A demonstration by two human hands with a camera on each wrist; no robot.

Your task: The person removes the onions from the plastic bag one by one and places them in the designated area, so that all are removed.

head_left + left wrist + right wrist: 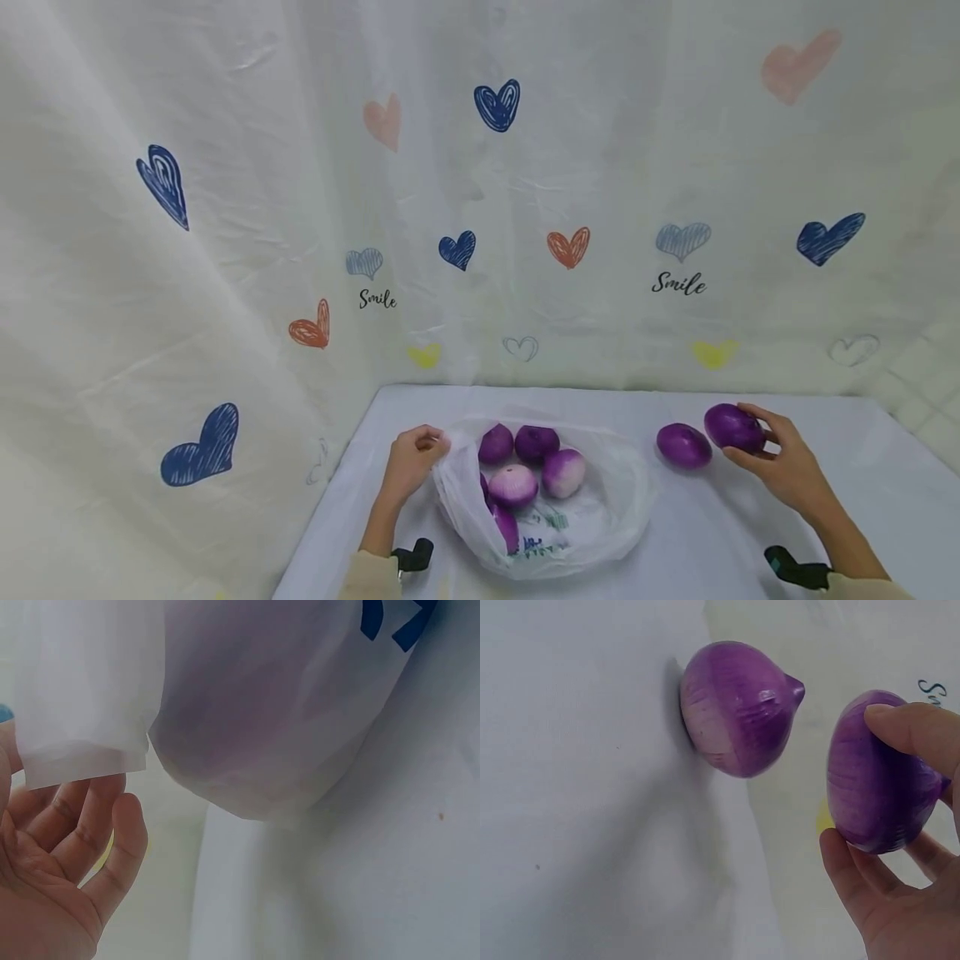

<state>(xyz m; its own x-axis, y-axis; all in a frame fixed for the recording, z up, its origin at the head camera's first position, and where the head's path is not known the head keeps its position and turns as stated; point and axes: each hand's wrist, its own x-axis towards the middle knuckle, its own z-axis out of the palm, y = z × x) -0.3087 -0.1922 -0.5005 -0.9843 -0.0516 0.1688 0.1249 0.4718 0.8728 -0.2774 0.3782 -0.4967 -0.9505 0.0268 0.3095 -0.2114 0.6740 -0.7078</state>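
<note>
Fingers [427,435] of our left hand [411,464], at lower left of centre in the head view, curl and pinch the rim of the white plastic bag [600,517], holding its mouth open; the left wrist view shows the film lying against those bent fingers. Inside the bag, just right of that hand, lie several purple onions [525,467]. Further right, a loose onion [682,445] rests on the white surface [862,500]. Just beside it, at lower right, our right hand [787,467] grips another onion [733,427], thumb on top, fingers curled beneath. The bag's mouth lies leftward of this held onion; whether the two onions touch, we cannot tell.
</note>
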